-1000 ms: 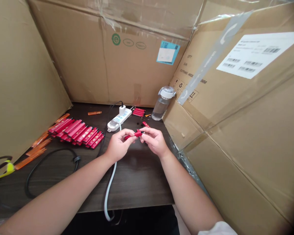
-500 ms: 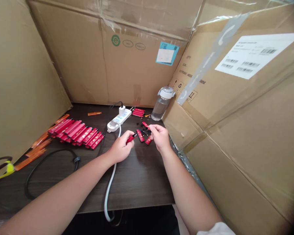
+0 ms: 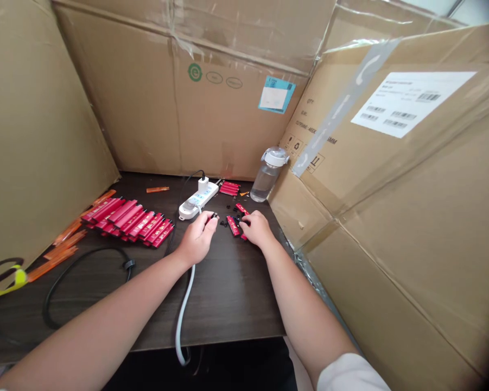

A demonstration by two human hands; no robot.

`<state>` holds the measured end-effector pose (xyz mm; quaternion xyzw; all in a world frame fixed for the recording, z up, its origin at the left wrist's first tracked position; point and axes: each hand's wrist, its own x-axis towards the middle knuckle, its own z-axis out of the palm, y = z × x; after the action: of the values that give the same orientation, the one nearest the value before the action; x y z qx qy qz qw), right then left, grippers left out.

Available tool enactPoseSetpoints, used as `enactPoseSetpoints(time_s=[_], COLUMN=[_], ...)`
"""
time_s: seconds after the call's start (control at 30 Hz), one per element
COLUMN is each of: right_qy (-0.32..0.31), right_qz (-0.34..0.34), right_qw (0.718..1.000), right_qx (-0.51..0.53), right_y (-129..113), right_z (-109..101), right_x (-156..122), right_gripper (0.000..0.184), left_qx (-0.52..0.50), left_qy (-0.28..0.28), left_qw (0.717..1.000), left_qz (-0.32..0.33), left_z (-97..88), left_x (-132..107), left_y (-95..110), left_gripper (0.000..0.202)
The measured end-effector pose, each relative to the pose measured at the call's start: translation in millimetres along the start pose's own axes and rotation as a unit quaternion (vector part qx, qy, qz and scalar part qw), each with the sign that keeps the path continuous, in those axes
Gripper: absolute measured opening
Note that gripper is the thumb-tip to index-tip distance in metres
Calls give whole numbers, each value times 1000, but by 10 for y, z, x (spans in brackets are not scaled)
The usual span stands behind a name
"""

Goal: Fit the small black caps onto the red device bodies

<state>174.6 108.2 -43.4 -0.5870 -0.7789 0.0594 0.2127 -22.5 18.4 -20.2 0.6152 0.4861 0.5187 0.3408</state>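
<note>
My left hand [image 3: 198, 237] is closed round a lighter [image 3: 215, 215], of which only the dark metal top shows above the fingers. Its red body was visible earlier and is now hidden by the hand. To the right, my right hand [image 3: 257, 228] reaches down among small black parts [image 3: 236, 219], its fingertips drawn together at them. Whatever is between those fingertips is too small to make out. Beside the fingers lies a red lighter [image 3: 233, 226] with gold print, and another red lighter [image 3: 241, 208] lies just behind.
A pile of red lighters [image 3: 126, 220] spreads at the left, beside orange strips [image 3: 61, 252]. A white power strip [image 3: 198, 200] with a white cable [image 3: 184, 315] stands mid-table. Behind are a small row of red lighters [image 3: 229, 188] and a water bottle [image 3: 267, 176]. Cardboard walls [image 3: 228, 130] surround the table.
My left hand has turned upward and moved slightly left, with the lighter's top now pointing up. My right hand has left the rear red lighter and come down toward the black parts.
</note>
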Motion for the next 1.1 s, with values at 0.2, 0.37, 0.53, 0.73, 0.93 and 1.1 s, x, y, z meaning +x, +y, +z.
enactPoseSetpoints(time_s=[0.2,0.37,0.53,0.73,0.93,1.1], right_qy=[-24,33,-104,-264,-289,-298], right_qz=[27,29,38,58,73,80], right_qw=[999,995,889,696,635,629], right_qx=[-29,93,445,665,713,714], right_y=[-27,-86,-283,-454,-474,-488], right_z=[11,-62,-242,-358,-342,-346], right_x=[44,-30,-216,-351,-358,-368], right_gripper=[14,14,20,30,23,21], left_qx=[53,94,84,-31,-90,-40], left_qy=[4,34,52,-12,-57,-52], left_qw=[998,995,995,999,994,998], left_qz=[19,9,-2,-6,-42,-4], left_z=[-6,-18,-38,-60,-80,-86], left_x=[8,6,29,57,45,42], left_y=[-13,18,31,66,77,107], left_gripper=[24,13,12,27,27,24])
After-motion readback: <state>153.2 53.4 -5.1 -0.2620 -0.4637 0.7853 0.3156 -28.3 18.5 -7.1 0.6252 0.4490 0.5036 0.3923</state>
